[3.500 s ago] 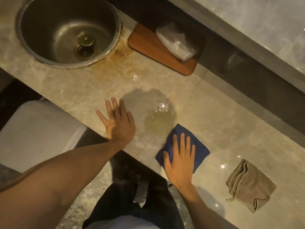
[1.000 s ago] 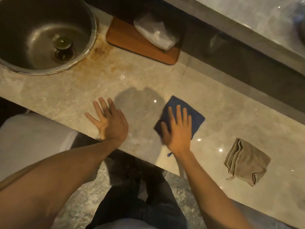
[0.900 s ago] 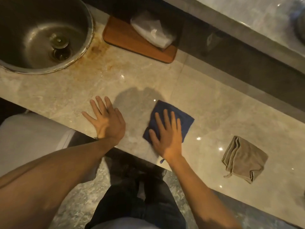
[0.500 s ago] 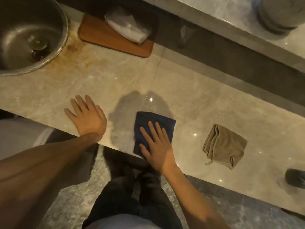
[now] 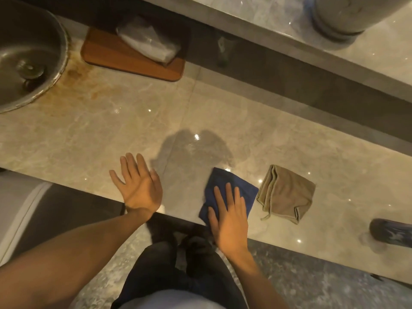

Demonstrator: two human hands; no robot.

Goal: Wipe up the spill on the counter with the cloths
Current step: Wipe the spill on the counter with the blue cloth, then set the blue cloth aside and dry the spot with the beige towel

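Note:
My right hand (image 5: 229, 217) lies flat on the blue cloth (image 5: 225, 179) and presses it onto the marble counter (image 5: 111, 134) at the front edge. The cloth's right corner almost touches a folded tan cloth (image 5: 287, 195), which lies loose to its right. My left hand (image 5: 139, 186) rests open and flat on the counter, fingers spread, to the left of the blue cloth. Between and beyond the hands is a darker grey patch (image 5: 194, 152) with small glints. I cannot tell whether it is a wet film or a shadow. No yellowish puddle shows.
A steel sink (image 5: 26, 63) sits at the far left with a rusty stain (image 5: 75, 74) beside its rim. Behind is a wooden board (image 5: 124, 61) carrying a plastic-wrapped packet (image 5: 149, 44). A raised ledge holds a grey vessel (image 5: 343, 16). A dark object (image 5: 392, 233) lies at the right edge.
My right hand swept the blue cloth over the yellowish puddle, left, then back to the front edge beside the tan cloth. The puddle is no longer visible. My left hand stayed flat.

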